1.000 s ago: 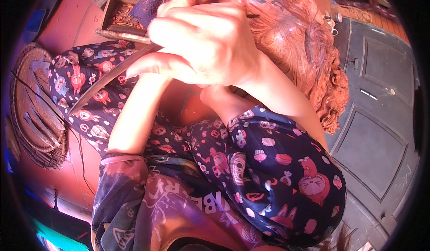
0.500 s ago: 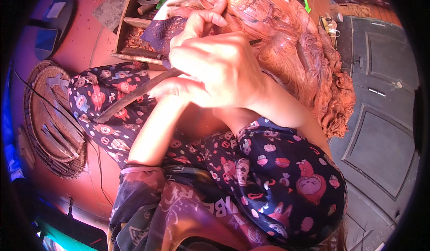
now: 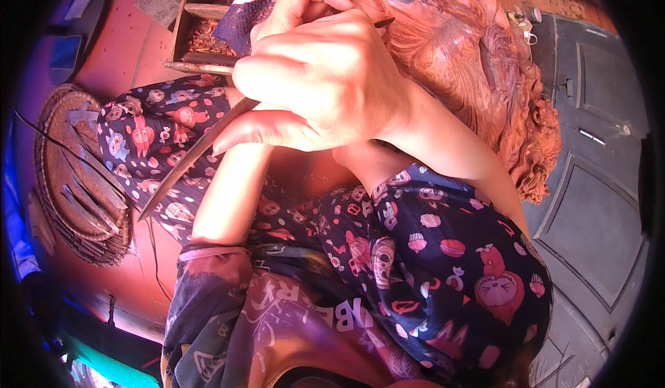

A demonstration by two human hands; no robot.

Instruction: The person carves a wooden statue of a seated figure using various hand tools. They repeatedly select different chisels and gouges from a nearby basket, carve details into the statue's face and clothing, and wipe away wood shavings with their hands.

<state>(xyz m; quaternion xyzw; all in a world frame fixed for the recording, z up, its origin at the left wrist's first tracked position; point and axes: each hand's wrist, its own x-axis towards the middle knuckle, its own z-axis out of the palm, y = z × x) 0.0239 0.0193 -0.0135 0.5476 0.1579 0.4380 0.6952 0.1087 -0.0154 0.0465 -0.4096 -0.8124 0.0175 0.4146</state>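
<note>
A long, thin, dark file-like tool [image 3: 183, 168] slants across the view, its tapered end over my left thigh. My right hand [image 3: 332, 76] is closed round it, thumb along the near side. The tool's dark far tip shows just past the knuckles, by a large reddish-brown carved wood piece [image 3: 443, 62] with swirling grain. My left hand [image 3: 294, 10] lies under and beyond the right, mostly hidden. Its visible fingers are bent, close to the carving; what they grip is hidden.
A wooden tray [image 3: 179, 34] with shavings and a dark cloth [image 3: 244, 24] lies beyond my left leg. At left, a round woven basket [image 3: 52, 159] holds several metal tools. Thin black cable crosses it. A grey panelled cabinet door [image 3: 589, 201] lies at right. Patterned trousers [image 3: 443, 263] cover my legs.
The view has shifted slightly. Both hands sit a little further up and left in the picture, and the tool's near end has swung down toward me. The right hand's grip is kept.
</note>
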